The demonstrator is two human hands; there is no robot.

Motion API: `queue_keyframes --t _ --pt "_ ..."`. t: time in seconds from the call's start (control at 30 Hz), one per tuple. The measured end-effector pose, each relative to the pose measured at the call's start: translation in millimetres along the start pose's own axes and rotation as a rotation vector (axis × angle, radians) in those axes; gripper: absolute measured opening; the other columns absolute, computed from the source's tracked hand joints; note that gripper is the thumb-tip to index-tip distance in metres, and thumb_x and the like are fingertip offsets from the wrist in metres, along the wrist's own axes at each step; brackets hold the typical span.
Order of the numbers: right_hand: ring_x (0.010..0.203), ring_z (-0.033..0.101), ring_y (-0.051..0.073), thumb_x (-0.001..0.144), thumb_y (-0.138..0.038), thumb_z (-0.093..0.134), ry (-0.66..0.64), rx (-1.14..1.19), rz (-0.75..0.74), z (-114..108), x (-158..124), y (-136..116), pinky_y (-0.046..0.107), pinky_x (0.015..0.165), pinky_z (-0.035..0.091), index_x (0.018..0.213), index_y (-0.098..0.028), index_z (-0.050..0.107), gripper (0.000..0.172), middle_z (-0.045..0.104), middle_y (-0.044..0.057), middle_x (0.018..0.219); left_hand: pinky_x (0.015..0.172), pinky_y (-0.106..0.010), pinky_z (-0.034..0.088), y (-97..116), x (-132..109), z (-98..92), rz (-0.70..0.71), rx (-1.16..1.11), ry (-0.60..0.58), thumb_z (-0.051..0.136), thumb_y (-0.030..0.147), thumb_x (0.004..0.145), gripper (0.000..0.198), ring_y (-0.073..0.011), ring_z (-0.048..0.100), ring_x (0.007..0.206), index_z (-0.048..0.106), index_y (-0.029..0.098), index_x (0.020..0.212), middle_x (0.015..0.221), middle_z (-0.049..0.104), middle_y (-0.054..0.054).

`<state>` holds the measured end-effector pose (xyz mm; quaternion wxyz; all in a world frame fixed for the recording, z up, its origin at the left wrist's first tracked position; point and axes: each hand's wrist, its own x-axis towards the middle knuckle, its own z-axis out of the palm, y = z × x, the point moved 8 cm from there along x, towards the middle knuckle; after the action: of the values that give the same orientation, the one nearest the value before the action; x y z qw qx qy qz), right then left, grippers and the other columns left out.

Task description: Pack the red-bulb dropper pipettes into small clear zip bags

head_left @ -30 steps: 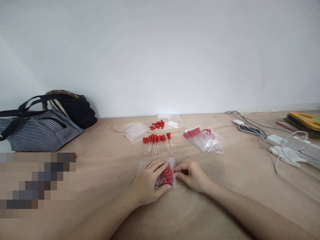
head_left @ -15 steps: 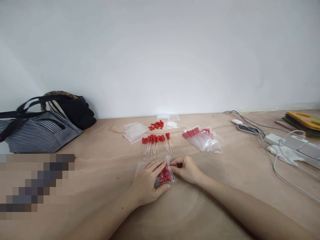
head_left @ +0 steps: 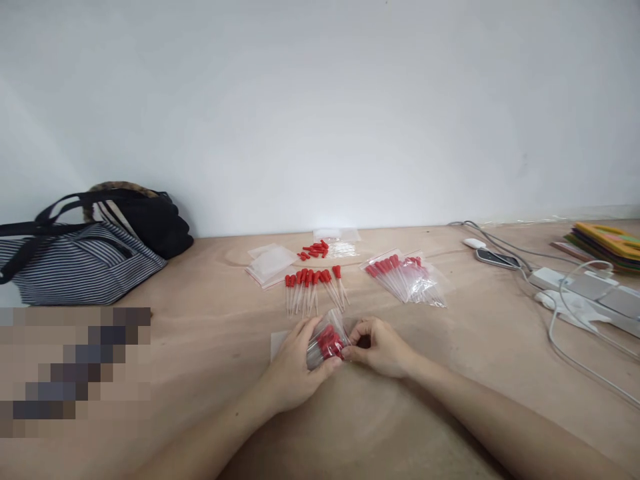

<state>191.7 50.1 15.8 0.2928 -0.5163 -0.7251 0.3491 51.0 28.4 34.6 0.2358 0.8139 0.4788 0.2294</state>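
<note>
A clear zip bag [head_left: 336, 321] with several red-bulbed droppers inside lies in front of me, its opening toward the right. Thumb and fingers of my left hand [head_left: 293, 370] grip it from the left, covering the dropper stems. My right hand [head_left: 380, 348] pinches the bag's right edge between thumb and forefinger. Part of a flat clear bag [head_left: 277, 341] sticks out from behind my left hand. Just beyond my hands, a row of loose droppers [head_left: 313, 280] lies with red bulbs pointing away from me.
Flat zip bags [head_left: 273, 263] lie left of loose red bulbs [head_left: 315, 249], with clear tubes [head_left: 343, 249] beside them. Filled dropper bags [head_left: 405, 277] overlap at the right. A striped bag [head_left: 85, 267] stands far left; a power strip [head_left: 590, 293] with cables is far right.
My left fingers have drawn back, uncovering more of the red bulbs in the bag. My right hand has shifted slightly down along the bag's right edge.
</note>
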Motion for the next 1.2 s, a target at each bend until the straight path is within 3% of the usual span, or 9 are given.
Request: queue_keyframes --t 0.17,0.3,0.47,0.7,0.8,0.9,1.0,1.1,1.2 --pt "0.055 0.046 0.01 0.065 -0.041 0.065 -0.116 0.382 0.103 4.6 8.5 14.8 0.023 0.054 0.036 0.064 -0.016 0.056 0.026 0.053 -0.003 0.057 0.069 -0.034 0.051 -11.7 -3.6 -5.2 -0.068 -0.113 -0.01 0.053 0.04 0.077 0.054 -0.0227 0.057 0.091 0.036 0.02 0.123 0.113 0.054 -0.01" --pt "0.057 0.049 0.01 0.058 -0.047 0.069 -0.089 0.592 0.17 -0.5 12.8 21.2 0.023 0.057 0.037 0.065 -0.016 0.052 0.037 0.056 -0.003 0.059 0.058 -0.031 0.049 -26.7 7.7 -9.5 -0.135 -0.136 0.002 0.051 0.041 0.078 0.037 -0.015 0.057 0.061 0.049 0.019 0.108 0.091 0.061 -0.005" --pt "0.054 0.051 0.008 0.05 -0.04 0.076 -0.148 0.711 0.152 8.3 16.2 16.5 0.022 0.056 0.039 0.066 -0.014 0.055 0.037 0.059 -0.003 0.057 0.071 -0.032 0.048 -29.0 31.2 -9.5 -0.169 -0.373 0.042 0.053 0.041 0.075 0.037 -0.0188 0.059 0.08 0.053 0.013 0.1 0.089 0.061 -0.007" --pt "0.056 0.059 0.009 0.04 -0.029 0.082 -0.045 0.842 0.171 10.5 15.1 11.5 0.024 0.061 0.047 0.076 -0.014 0.056 0.046 0.063 -0.003 0.063 0.066 -0.027 0.045 -14.6 40.2 17.1 -0.275 -0.691 -0.278 0.07 0.037 0.062 0.044 -0.0157 0.06 0.069 0.057 0.011 0.095 0.071 0.063 -0.002" --pt "0.058 0.06 0.009 0.042 -0.029 0.082 -0.052 0.84 0.251 11.0 11.5 17.7 0.022 0.059 0.048 0.081 -0.014 0.057 0.049 0.063 -0.003 0.066 0.058 -0.023 0.042 -16.9 40.3 17.9 -0.273 -0.744 -0.206 0.075 0.035 0.056 0.04 -0.0122 0.057 0.058 0.06 0.012 0.085 0.059 0.059 0.002" --pt "0.053 0.058 0.008 0.049 -0.036 0.078 -0.193 0.789 0.342 17.9 6.1 20.1 0.02 0.052 0.048 0.079 -0.012 0.059 0.042 0.061 -0.002 0.06 0.058 -0.023 0.043 -24.1 39.7 15.6 -0.271 -0.782 -0.046 0.076 0.037 0.054 0.037 -0.0122 0.056 0.057 0.06 0.013 0.077 0.06 0.061 0.001" --pt "0.047 0.055 0.007 0.054 -0.041 0.075 -0.278 0.742 0.403 20.9 1.7 19.4 0.017 0.044 0.045 0.068 -0.011 0.059 0.036 0.06 -0.001 0.054 0.059 -0.024 0.044 -27.9 37.6 13.9 -0.269 -0.788 0.044 0.076 0.042 0.053 0.039 -0.0134 0.058 0.06 0.06 0.013 0.074 0.065 0.062 -0.001" --pt "0.047 0.055 0.007 0.054 -0.041 0.075 -0.217 0.747 0.431 16.7 1.0 19.7 0.016 0.041 0.043 0.064 -0.012 0.059 0.035 0.061 0.0 0.054 0.061 -0.024 0.044 -27.6 34.7 12.1 -0.287 -0.793 0.012 0.072 0.047 0.057 0.041 -0.0146 0.059 0.065 0.06 0.014 0.078 0.071 0.064 -0.002" --pt "0.047 0.054 0.006 0.052 -0.041 0.075 -0.116 0.77 0.396 9.7 2.3 19.4 0.015 0.04 0.042 0.069 -0.012 0.062 0.036 0.06 -0.001 0.056 0.063 -0.025 0.045 -26.1 30.3 14.1 -0.326 -0.82 -0.134 0.072 0.048 0.058 0.045 -0.0146 0.06 0.068 0.06 0.014 0.085 0.074 0.065 -0.002"
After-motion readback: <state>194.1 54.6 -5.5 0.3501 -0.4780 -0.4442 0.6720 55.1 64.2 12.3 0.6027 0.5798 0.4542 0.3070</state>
